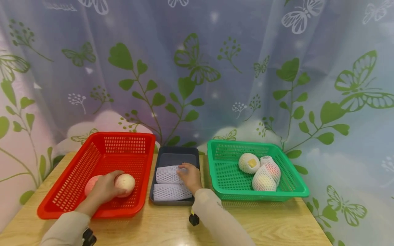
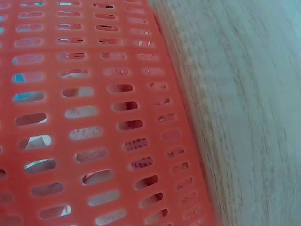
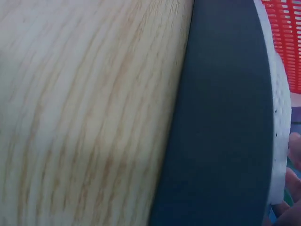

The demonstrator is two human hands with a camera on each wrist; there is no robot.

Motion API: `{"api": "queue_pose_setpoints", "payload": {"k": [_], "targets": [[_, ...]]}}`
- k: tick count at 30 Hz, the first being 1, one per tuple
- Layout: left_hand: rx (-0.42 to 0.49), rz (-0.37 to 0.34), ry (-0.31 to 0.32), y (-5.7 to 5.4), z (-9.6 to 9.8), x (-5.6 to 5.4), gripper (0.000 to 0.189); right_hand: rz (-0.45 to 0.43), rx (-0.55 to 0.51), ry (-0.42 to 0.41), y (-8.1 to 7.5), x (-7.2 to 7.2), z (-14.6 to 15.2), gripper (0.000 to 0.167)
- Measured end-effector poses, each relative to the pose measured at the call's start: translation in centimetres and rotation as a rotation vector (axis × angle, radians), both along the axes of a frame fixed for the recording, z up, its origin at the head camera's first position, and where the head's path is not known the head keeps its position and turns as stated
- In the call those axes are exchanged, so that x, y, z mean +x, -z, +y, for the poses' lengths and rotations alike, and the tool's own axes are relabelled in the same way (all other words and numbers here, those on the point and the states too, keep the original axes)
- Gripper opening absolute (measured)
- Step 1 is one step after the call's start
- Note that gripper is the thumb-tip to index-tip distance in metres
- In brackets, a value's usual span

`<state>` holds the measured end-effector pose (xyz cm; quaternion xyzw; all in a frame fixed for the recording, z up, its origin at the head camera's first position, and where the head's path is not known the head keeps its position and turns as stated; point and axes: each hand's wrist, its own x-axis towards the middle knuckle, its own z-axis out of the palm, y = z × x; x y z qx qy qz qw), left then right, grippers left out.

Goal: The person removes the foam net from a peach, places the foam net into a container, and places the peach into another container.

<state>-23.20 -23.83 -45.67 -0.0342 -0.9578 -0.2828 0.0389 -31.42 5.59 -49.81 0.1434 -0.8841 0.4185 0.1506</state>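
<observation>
In the red basket, my left hand grips a pale yellow and pink peach. A pinker peach lies on the other side of that hand, partly covered by it. My right hand is over the dark grey tray, with its fingertips right at the end of a white foam net sleeve. A second foam net sleeve lies nearer in the tray. The right wrist view catches a few fingers beside the white netting, past the tray's dark wall.
To the right stands a green basket with several fruits in foam nets. All three containers sit on a wooden table. Behind them hangs a patterned curtain. The left wrist view is mostly the red basket's slotted wall.
</observation>
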Motion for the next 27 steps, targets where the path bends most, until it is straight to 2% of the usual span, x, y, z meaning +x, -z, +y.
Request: {"api": "queue_pose_setpoints", "payload": {"k": [2, 5, 8, 11, 20, 27], "targets": [[0.012, -0.012, -0.006, 0.0, -0.1, -0.1, 0.071, -0.007, 0.026, -0.059, -0.2, 0.2, -0.1, 0.020], [0.034, -0.039, -0.014, 0.0, -0.3, -0.1, 0.073, -0.078, 0.051, -0.113, -0.5, 0.5, -0.2, 0.025], [0.053, -0.056, -0.015, -0.1, -0.5, -0.1, 0.075, -0.162, 0.088, -0.125, -0.4, 0.7, 0.0, 0.031], [0.066, -0.064, -0.013, -0.1, -0.6, -0.2, 0.077, -0.197, 0.131, -0.132, 0.0, 0.7, 0.2, 0.036], [0.072, -0.077, -0.020, -0.1, -0.7, -0.1, 0.078, -0.211, 0.196, -0.157, 1.0, 0.6, 0.2, 0.046], [0.071, -0.012, -0.018, 0.1, -0.7, -0.2, 0.071, -0.171, 0.206, -0.140, 1.7, 0.4, 0.0, 0.046]]}}
